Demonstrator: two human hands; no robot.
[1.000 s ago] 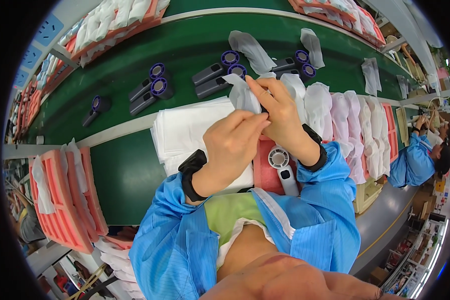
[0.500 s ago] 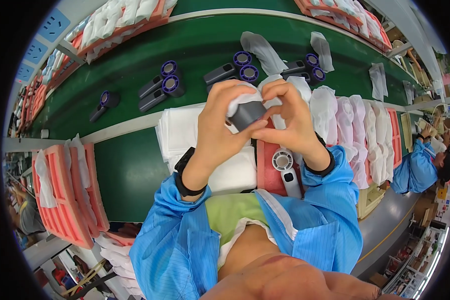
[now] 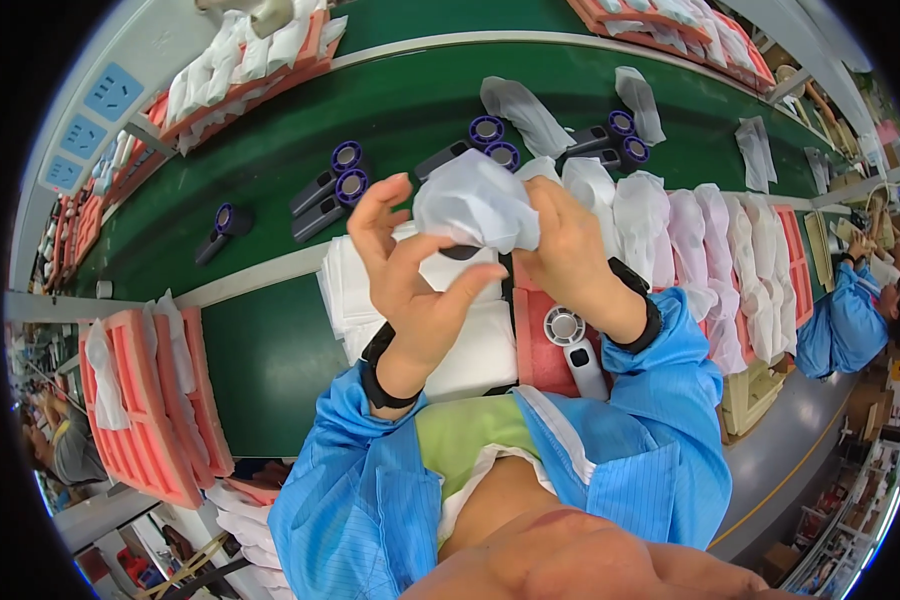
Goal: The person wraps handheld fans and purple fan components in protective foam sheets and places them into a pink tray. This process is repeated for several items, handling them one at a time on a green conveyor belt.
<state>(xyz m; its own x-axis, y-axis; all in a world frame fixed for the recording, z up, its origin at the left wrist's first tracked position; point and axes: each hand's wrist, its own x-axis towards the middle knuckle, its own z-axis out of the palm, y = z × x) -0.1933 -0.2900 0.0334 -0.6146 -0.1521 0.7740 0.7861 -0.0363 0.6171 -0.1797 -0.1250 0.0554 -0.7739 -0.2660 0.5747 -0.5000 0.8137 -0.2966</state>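
A thin white bag [image 3: 480,200] covers most of a dark grey device [image 3: 460,253], and only a small dark edge shows under it. My right hand [image 3: 575,250] grips the bag at its right side. My left hand [image 3: 415,275] is at the left of the bag with thumb and fingers spread; its index fingertip is close to the dark edge, and contact is hard to judge. Below, in a pink foam tray [image 3: 535,345], lies a grey handheld fan [image 3: 575,345]. A stack of white bags [image 3: 470,350] lies beside the tray.
Dark devices with purple rings [image 3: 351,187] lie on the green conveyor belt [image 3: 400,90], as do loose white sleeves [image 3: 525,115]. Wrapped items [image 3: 690,250] stand in a row at right. Pink foam trays [image 3: 140,410] lean at left. A co-worker in blue [image 3: 845,320] is far right.
The dark device, broadly exposed between both hands before, is now mostly under the white bag. My left hand has opened and moved left and down; my right hand has closed on the bag.
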